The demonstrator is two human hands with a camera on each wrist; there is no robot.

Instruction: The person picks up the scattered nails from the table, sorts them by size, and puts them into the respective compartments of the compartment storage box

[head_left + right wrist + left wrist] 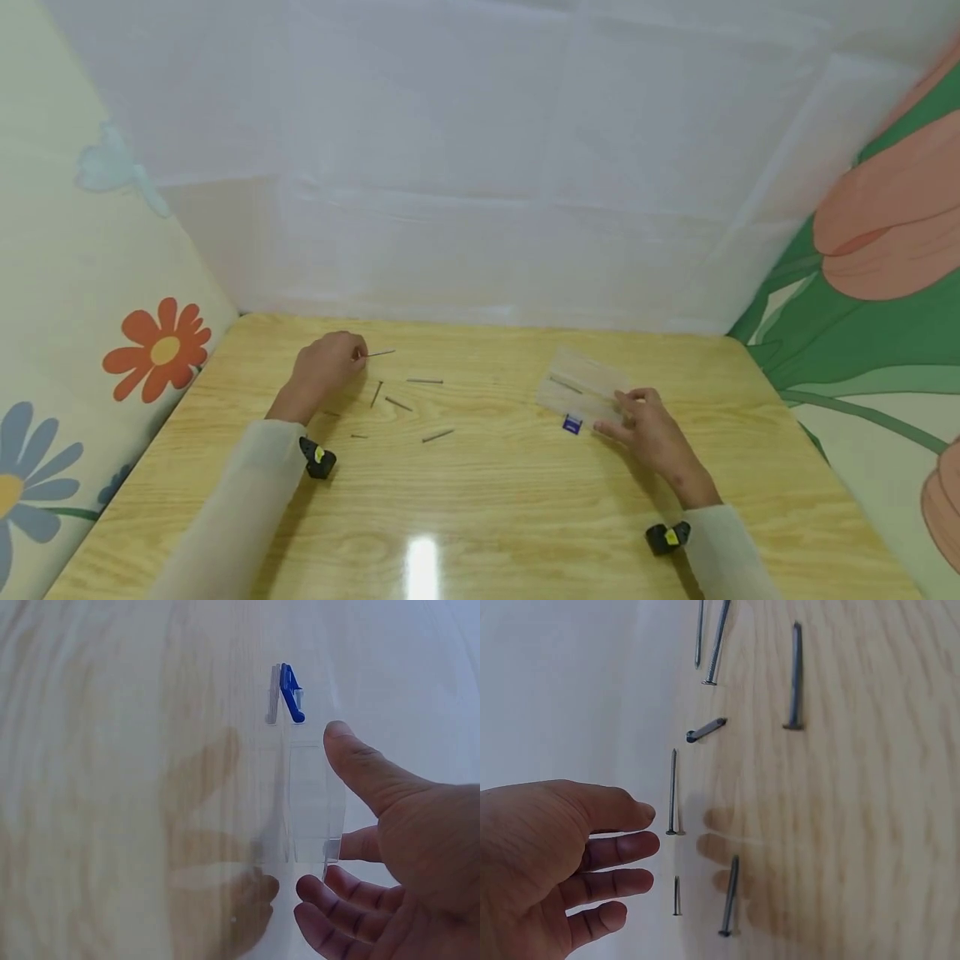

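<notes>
Fiddly fingertip pick on the left, light touch on the right

Biggest first: the wood-grain tabletop (510, 508); call its middle the clock centre. Left hand (324, 373) is out at 10 o'clock, right hand (658, 437) at about 3.

If I'm reading it right, the step is getting hold of the steel nail (381, 353) just off the left fingertips, 10 o'clock. I'd bring thumb and index flat onto the shank, a bit up from the head, since thin round steel probably loves to roll. Easy on the right too, light plastic likely skids.

Fingers: left ones are loosely bent, thumb and index a small gap apart. The left wrist view shows space between them and that nail, so I'd say nothing's gripped. On the right, the thumb is spread wide from the fingers, with the index at the edge of the clear plastic box (596, 369), seemingly touching it, no real grip that I can see.

Box is at 2 o'clock; can't tell how its lid sits. Blue latch (572, 424) is at the box's own 6 to 7. One boxed nail (566, 384) shows through the plastic. Six loose nails (399, 403) lie between 9 and 11.
</notes>
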